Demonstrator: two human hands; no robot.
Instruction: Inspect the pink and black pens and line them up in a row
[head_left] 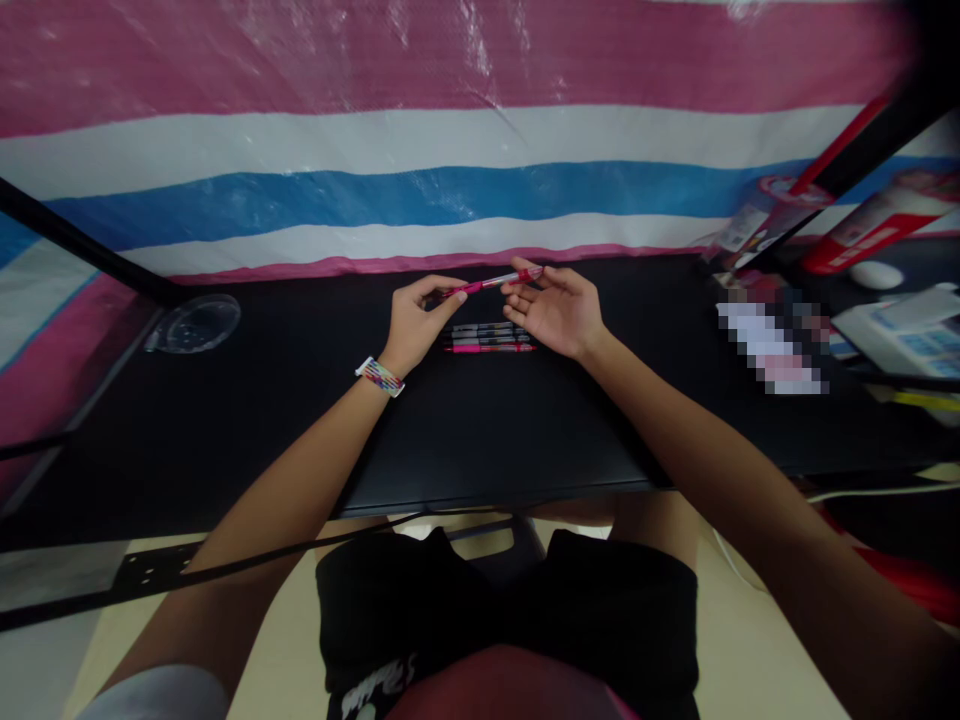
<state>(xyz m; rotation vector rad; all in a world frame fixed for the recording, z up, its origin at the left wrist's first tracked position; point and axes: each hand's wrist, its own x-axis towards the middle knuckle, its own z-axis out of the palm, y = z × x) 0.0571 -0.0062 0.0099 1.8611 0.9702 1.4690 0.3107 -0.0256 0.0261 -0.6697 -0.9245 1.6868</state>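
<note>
A pink pen [495, 282] slants above a pen row [491, 338].

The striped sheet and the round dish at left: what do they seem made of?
Striped sheet: probably plastic, glossy; it shows creases and bright glints.
Round dish: clear and shiny, likely plastic, perhaps glass; the black tabletop shows through it.

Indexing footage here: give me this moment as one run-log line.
left hand grips pink pen | right hand at its other end | more pens side by side on black table | clear round dish at left
</note>
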